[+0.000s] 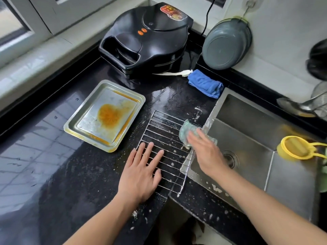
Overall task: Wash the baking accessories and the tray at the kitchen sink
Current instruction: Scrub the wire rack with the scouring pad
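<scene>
your left hand (141, 174) flat on wire rack (164, 149) | right hand (205, 151) grips scrub cloth (185, 129) | cooker (146, 38) label unreadable | wet black counter (70, 183)

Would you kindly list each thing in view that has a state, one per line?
Wire rack: flat on the counter, soapy, one corner over the sink edge.
Baking tray: on the counter, unwashed, orange residue inside.
Scrubbing cloth: pressed on the rack.
Left hand: flat on the rack, fingers straight.
Right hand: pressing the cloth.
Electric griddle: lid closed.
Blue towel: folded.
Sink: foam-flecked.
</scene>
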Demonstrator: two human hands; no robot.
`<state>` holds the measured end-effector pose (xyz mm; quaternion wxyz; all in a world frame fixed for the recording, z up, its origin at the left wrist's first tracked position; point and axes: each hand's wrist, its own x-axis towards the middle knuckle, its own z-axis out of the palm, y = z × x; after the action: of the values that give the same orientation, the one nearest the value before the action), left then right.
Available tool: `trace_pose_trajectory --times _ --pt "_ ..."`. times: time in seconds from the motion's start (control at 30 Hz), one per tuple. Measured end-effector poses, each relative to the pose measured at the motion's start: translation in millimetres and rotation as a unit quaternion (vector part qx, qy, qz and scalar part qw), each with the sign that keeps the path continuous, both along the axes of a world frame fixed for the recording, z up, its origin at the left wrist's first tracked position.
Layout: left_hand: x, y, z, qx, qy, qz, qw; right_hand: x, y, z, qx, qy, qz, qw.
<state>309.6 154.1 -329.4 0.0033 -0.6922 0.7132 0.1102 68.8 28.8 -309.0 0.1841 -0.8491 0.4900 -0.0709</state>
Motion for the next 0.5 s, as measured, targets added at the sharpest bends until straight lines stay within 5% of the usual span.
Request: trace_pose_trajectory --times 0.17,0.37,0.5 --pt "-1 0 -2 0.007 -0.012 0.007 1.000 -12 96 -11 0.018 -0.054 0.184 0.981" --pt "-7 -12 4 0.031 0.002 0.034 0.999 -9 107 -10 0.028 -0.052 0.062 0.996" --pt "-4 -15 12 0.071 0.015 0.023 0.997 -51 142 1 0.014 -0.048 0.131 0.990"
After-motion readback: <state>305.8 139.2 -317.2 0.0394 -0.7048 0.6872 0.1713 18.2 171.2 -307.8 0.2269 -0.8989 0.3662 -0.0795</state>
